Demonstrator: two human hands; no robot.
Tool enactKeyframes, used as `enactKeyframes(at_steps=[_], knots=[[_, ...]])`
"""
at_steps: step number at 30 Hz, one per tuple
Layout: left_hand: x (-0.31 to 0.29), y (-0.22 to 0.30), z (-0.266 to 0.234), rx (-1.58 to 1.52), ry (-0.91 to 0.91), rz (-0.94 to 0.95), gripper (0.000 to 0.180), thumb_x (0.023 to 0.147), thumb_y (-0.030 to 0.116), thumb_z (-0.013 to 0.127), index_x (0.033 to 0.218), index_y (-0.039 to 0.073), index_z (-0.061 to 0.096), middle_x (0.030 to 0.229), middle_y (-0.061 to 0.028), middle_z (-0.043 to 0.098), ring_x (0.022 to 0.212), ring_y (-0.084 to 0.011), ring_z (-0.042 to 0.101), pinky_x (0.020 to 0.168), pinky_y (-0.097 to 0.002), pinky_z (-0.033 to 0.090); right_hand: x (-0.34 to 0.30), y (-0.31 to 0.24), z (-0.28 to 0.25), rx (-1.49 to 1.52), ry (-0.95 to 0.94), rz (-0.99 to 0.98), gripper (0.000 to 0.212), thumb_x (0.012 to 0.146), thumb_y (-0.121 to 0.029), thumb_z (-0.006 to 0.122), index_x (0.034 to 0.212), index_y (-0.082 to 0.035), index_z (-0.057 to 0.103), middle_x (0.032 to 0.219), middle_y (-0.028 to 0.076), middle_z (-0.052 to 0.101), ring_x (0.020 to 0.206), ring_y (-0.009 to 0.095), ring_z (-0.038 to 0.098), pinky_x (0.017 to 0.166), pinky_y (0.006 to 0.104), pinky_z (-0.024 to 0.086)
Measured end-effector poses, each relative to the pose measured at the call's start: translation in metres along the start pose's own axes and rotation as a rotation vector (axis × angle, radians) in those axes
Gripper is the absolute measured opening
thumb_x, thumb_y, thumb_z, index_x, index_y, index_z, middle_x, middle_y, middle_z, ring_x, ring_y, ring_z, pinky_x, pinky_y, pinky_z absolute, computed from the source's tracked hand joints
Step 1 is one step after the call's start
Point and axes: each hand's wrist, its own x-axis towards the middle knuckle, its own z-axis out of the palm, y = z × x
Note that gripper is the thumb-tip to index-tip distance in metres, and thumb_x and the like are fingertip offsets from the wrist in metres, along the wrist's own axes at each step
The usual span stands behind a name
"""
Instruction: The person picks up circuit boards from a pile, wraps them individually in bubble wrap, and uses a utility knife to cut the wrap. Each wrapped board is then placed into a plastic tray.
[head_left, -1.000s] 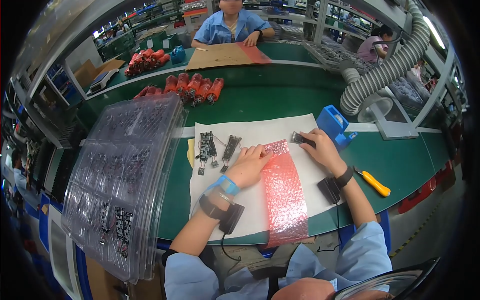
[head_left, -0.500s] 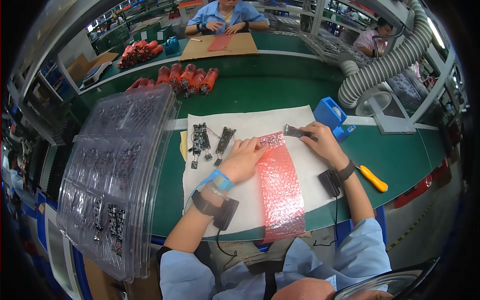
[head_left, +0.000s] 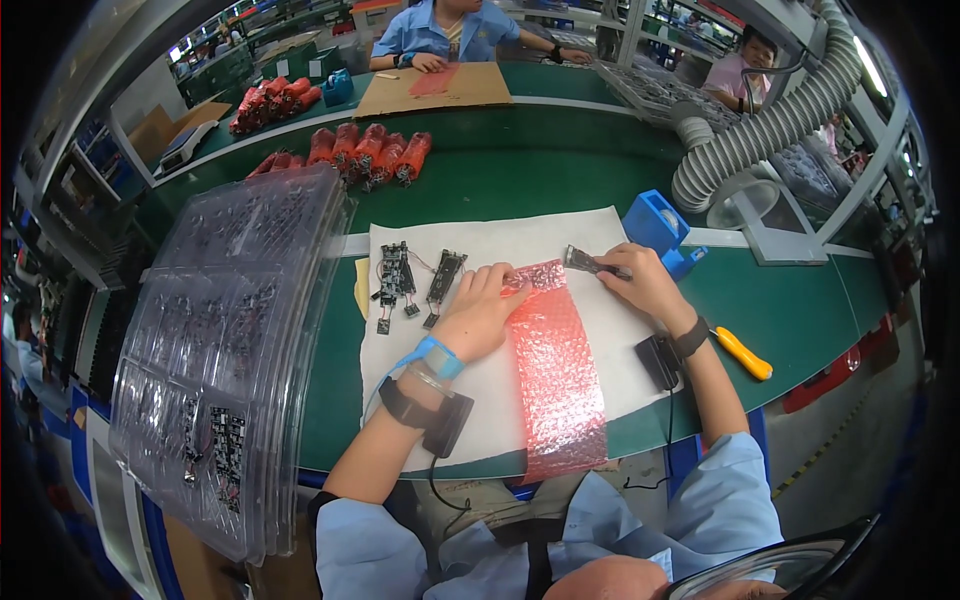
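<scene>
A long strip of red bubble wrap [head_left: 558, 385] runs from the white sheet [head_left: 470, 400] down over the table's near edge. At its far end my left hand [head_left: 478, 318] grips the wrap, the thumb across it and the fingers bent along its left corner. My right hand [head_left: 648, 287], right of the wrap, pinches a small dark circuit board [head_left: 582, 259] at one end; the board lies low over the sheet. Left of my left hand, circuit boards [head_left: 395, 272] with thin wires and small square pieces lie on the sheet, one board [head_left: 446, 275] close to my fingers.
Stacked clear plastic trays [head_left: 215, 340] with boards stand at left. Red wrapped bundles [head_left: 370, 152] lie beyond. A blue tape dispenser [head_left: 655, 222] and a yellow-handled tool [head_left: 743, 354] are at right, below a grey flexible duct [head_left: 770, 120]. A co-worker [head_left: 450, 35] sits opposite at a cardboard sheet [head_left: 440, 92].
My hands stay nearly in place; the view shifts slightly. My left thumb now lies further from the fingers on the wrap. The co-worker opposite has stretched one arm out to the right.
</scene>
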Motion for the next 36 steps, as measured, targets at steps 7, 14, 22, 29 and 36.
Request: enactKeyframes(at_steps=[7, 14, 22, 29, 36], knots=[[0.0, -0.007, -0.001, -0.052, -0.065, -0.044, 0.055, 0.083, 0.002, 0.052, 0.136, 0.016, 0.052, 0.131, -0.0154, 0.045, 0.124, -0.0324, 0.04, 0.106, -0.0442, 0.026, 0.019, -0.019, -0.013, 0.091, 0.045, -0.084, 0.024, 0.077, -0.007, 0.07, 0.1, 0.002, 0.07, 0.092, 0.017, 0.068, 0.08, 0.032, 0.065, 0.076, 0.0368, 0.051], [-0.001, -0.012, 0.0, -0.063, -0.076, -0.059, 0.051, 0.09, 0.009, 0.05, 0.138, 0.026, 0.05, 0.132, -0.0144, 0.041, 0.125, -0.0322, 0.039, 0.107, -0.0448, 0.025, 0.048, -0.033, 0.006, 0.185, -0.223, -0.307, 0.027, 0.077, -0.007, 0.07, 0.102, 0.0, 0.071, 0.096, 0.015, 0.068, 0.087, 0.028, 0.066, 0.08, 0.035, 0.052], [-0.003, -0.015, 0.0, -0.044, -0.118, -0.064, 0.048, 0.093, 0.013, 0.049, 0.139, 0.028, 0.049, 0.133, -0.014, 0.039, 0.127, -0.0334, 0.036, 0.11, -0.0453, 0.022, 0.055, -0.033, 0.02, 0.215, -0.301, -0.285, 0.026, 0.077, -0.005, 0.068, 0.102, 0.001, 0.071, 0.1, 0.015, 0.067, 0.088, 0.029, 0.066, 0.082, 0.035, 0.053], [-0.002, -0.012, -0.011, -0.049, -0.166, -0.072, 0.047, 0.093, 0.013, 0.048, 0.138, 0.028, 0.05, 0.132, -0.0152, 0.04, 0.13, -0.0297, 0.036, 0.112, -0.0509, 0.017, 0.056, -0.027, 0.02, 0.239, -0.314, -0.305, 0.025, 0.077, -0.005, 0.068, 0.102, 0.001, 0.071, 0.098, 0.015, 0.067, 0.088, 0.028, 0.065, 0.082, 0.0345, 0.053], [0.004, -0.022, -0.017, -0.148, -0.049, -0.048, 0.033, 0.093, 0.012, 0.05, 0.125, 0.019, 0.06, 0.114, -0.0141, 0.056, 0.115, -0.0246, 0.053, 0.112, -0.0533, 0.017, 0.055, -0.024, 0.022, 0.261, -0.304, -0.335, 0.025, 0.078, -0.006, 0.067, 0.102, 0.002, 0.07, 0.097, 0.015, 0.066, 0.085, 0.029, 0.065, 0.08, 0.0346, 0.052]])
